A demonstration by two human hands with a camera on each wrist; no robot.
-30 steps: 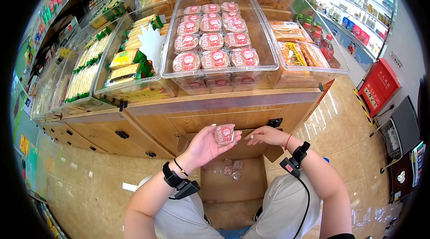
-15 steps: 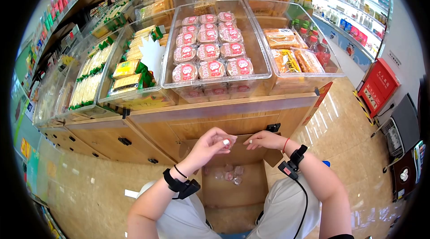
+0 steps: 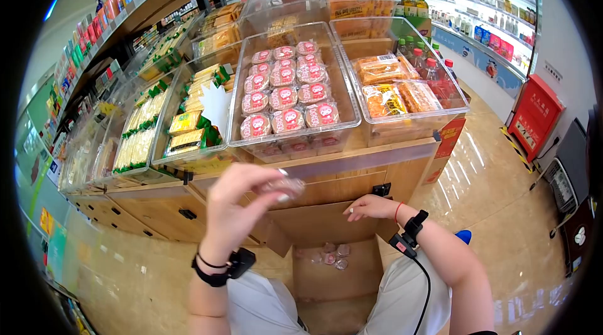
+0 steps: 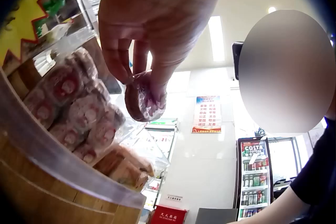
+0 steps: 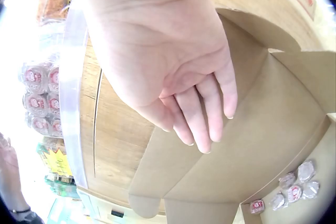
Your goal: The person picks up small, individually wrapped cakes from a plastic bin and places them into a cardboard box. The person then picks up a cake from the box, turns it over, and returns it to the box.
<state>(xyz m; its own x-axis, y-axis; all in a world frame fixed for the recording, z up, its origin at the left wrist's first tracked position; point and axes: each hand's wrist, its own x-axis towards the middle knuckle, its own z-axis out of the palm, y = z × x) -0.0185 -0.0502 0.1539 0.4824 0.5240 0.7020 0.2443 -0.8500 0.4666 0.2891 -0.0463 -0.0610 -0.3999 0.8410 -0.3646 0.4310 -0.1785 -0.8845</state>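
Note:
My left hand [image 3: 232, 209] pinches one round wrapped cake [image 3: 286, 189] between thumb and fingers, in front of the clear bin [image 3: 357, 122] of similar cakes with pink labels [image 3: 289, 119]. In the left wrist view the pinched cake [image 4: 144, 97] hangs tilted from the fingertips. My right hand [image 3: 374, 208] holds nothing, its fingers loosely bent over the opened cardboard box [image 3: 336, 278]. Several wrapped cakes [image 3: 330, 258] lie on the box's bottom. The right wrist view shows the palm of the right hand [image 5: 173, 71] beside a box flap [image 5: 226, 124].
Bins of green-and-yellow packs [image 3: 185, 122] stand to the left, and a bin of bread packs [image 3: 383, 101] with red-capped bottles [image 3: 430, 71] to the right. Below runs a wooden cabinet [image 3: 352, 185]. A red box [image 3: 535, 118] stands by the right wall.
My left hand has turned over and moved up and left with its cake, toward the bins. The right hand has barely moved. The head view has tilted upward.

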